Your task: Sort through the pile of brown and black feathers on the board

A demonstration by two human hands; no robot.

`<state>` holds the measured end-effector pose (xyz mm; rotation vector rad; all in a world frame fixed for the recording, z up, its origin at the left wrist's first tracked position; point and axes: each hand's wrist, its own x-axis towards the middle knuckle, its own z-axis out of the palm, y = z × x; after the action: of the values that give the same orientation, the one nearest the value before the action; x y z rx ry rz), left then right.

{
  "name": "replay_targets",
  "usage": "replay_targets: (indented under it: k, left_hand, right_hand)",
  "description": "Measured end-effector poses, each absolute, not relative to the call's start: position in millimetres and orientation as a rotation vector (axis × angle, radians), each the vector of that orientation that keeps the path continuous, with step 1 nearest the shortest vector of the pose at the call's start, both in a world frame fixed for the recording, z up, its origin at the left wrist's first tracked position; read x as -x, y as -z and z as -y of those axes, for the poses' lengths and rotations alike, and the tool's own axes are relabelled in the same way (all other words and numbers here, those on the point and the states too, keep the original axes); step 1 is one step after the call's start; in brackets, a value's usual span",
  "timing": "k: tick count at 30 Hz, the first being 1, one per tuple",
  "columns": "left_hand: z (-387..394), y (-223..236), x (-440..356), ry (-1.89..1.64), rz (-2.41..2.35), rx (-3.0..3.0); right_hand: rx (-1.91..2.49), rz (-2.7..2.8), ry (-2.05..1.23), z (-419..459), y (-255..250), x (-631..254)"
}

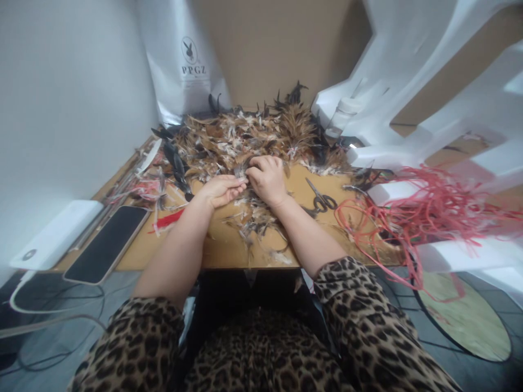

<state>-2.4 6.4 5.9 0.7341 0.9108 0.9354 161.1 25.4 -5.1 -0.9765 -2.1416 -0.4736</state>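
Brown, black and white feathers (229,136) lie in a wide heap at the back of the table. In front of it, my left hand (224,190) is closed in a pinch, palm partly turned up, its fingertips on a small feather whose outline is blurred. My right hand (266,178) meets it from the right, back of the hand up, fingers curled over a dark feather tuft. The fingertips of both hands nearly touch. Loose feathers and fluff (257,218) are scattered beneath them. Dark-handled scissors (321,197) rest just right of my right wrist.
A phone (108,244) and a white power bank (57,234) with a cable sit at the left. Red plastic strips (433,201) spill over white pieces at the right. A clear jar (342,117) stands behind, and a white printed bag (183,65) leans at the back left.
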Motion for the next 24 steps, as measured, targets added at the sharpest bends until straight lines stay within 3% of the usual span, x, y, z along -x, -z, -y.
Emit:
replay_targets:
  k: [9, 12, 18, 24]
  left_hand:
    - [-7, -8, 9, -0.987, -0.897, -0.864]
    - [-7, -8, 9, -1.037, -0.901, -0.900]
    - [-6, -7, 6, -1.039, -0.974, -1.033]
    - [-4, -7, 2, -1.055, -0.959, -1.019]
  right_hand:
    - [1.213, 1.862, 0.089, -38, 13, -171]
    - [1.176, 1.711, -0.200, -43, 13, -169]
    - [0.941, 1.453, -1.095, -29, 0, -151]
    - [0.859, 1.241, -1.389, -24, 1, -144]
